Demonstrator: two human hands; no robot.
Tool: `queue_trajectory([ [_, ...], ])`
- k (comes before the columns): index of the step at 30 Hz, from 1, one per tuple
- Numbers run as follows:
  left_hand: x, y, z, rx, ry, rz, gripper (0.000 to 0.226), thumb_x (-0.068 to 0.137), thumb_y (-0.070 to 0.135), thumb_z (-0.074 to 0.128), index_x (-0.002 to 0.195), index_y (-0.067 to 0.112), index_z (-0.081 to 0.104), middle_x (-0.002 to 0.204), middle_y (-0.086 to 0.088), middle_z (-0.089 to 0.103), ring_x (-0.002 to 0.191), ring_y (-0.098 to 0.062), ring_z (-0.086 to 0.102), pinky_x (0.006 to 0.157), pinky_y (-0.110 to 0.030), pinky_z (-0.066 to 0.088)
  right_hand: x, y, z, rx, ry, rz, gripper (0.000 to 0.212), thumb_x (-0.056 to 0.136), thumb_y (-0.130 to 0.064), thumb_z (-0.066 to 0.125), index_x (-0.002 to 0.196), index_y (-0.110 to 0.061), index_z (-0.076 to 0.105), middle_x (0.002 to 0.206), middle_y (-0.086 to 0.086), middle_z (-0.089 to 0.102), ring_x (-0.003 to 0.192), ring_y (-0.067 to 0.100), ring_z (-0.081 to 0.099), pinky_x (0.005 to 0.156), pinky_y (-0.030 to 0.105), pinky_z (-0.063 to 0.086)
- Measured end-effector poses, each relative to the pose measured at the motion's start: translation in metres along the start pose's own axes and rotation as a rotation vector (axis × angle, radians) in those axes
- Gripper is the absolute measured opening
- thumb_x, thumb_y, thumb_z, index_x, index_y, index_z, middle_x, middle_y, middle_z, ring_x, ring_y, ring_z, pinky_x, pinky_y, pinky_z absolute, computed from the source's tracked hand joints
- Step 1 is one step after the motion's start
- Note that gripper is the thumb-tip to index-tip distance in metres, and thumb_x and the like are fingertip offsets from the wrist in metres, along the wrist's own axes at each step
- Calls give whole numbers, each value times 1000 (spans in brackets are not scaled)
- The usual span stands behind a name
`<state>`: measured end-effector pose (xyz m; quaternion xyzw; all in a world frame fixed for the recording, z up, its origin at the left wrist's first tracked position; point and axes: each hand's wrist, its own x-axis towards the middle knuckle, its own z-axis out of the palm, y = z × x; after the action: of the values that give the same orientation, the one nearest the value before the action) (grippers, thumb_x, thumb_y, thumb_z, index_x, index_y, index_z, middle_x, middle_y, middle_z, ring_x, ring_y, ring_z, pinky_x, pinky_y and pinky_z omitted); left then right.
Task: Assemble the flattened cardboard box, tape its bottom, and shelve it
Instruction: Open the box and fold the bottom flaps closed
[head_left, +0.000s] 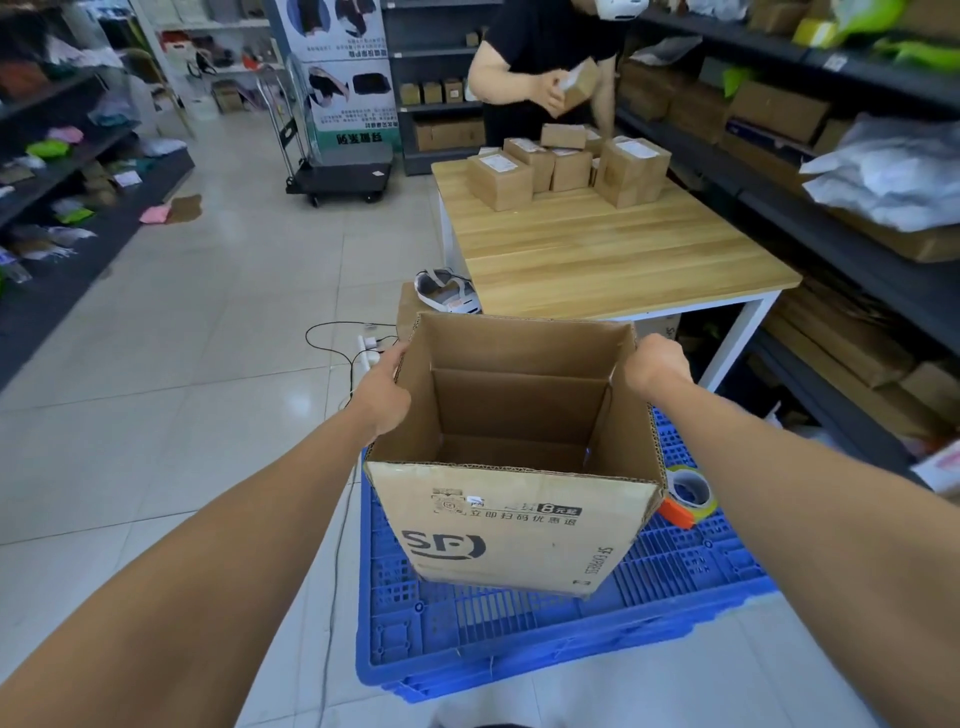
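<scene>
An opened brown cardboard box (511, 525) with a black printed logo stands upright, open top toward me, over a blue plastic crate (519, 639). My left hand (382, 395) grips the box's left wall near the top edge. My right hand (657, 366) holds the right wall at its top corner. The inside of the box shows nothing in it. A tape roll in an orange dispenser (688, 496) lies on the crate just right of the box.
A wooden table (613, 254) with several small cartons stands ahead, where another person handles a carton. Dark shelves (831, 171) with boxes and bags line the right; more shelves run along the left. Cables (343, 353) and a power strip lie on the tiled floor.
</scene>
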<state>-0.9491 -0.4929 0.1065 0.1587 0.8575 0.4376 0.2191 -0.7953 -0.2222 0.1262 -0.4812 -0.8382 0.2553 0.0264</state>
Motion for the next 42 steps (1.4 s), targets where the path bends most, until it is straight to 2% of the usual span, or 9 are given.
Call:
queue_trajectory([
  [2,1,3,1,-23,-65,-15,75,86,-11,44,146,31,29,104,-1,60,88,-28,60,73,-42,53,2,2,-2,77,-23,-10,22,96,-5,43,82,-2,59,95,20,58,68,28,55,57,30,46],
  [3,1,4,1,-42,-94,-28,78,87,-10,49,148,31,23,112,-4,60,93,-28,59,75,-41,52,3,2,-2,111,-57,-21,25,99,-11,43,106,2,63,112,22,61,86,33,62,70,34,51],
  [6,1,9,4,-86,-113,-42,83,89,-1,58,151,30,13,144,-6,44,110,-27,55,87,-39,51,1,3,-4,146,-134,-14,46,101,-19,42,142,2,40,136,22,53,116,35,56,94,40,47],
  [13,10,7,4,-191,57,-40,53,90,8,60,138,18,40,142,-3,47,108,-25,57,96,-45,50,0,9,-6,276,-236,-9,61,102,-35,41,153,-10,20,155,12,32,137,33,38,104,42,38],
  [17,14,5,3,-135,153,-37,34,88,8,58,121,15,51,125,-7,57,96,-25,60,87,-42,53,1,15,-7,358,-385,40,75,96,-49,46,155,-24,8,162,5,17,144,31,28,106,48,35],
  [30,14,2,1,-105,142,38,39,94,10,49,132,20,53,133,-4,55,97,-23,60,90,-43,54,5,26,-2,495,-341,118,56,100,-36,44,152,-28,24,157,4,30,142,30,32,113,50,30],
  [35,16,-5,-4,-189,20,47,44,96,5,50,137,21,50,131,0,55,97,-18,60,85,-31,51,16,37,9,573,-378,170,53,97,-33,42,146,-44,26,153,2,39,137,29,41,112,59,31],
  [38,23,-15,-13,-161,-128,-24,62,90,16,60,143,38,36,151,3,39,132,-25,44,109,-45,37,15,36,13,618,-360,191,53,97,-25,39,146,-45,27,152,2,40,136,29,42,112,58,32],
  [42,27,-29,-15,-87,-375,-106,109,65,20,78,136,65,9,157,3,26,136,-31,38,107,-55,36,5,27,11,647,-341,196,49,103,-14,32,147,-36,32,135,6,55,123,30,54,108,51,41],
])
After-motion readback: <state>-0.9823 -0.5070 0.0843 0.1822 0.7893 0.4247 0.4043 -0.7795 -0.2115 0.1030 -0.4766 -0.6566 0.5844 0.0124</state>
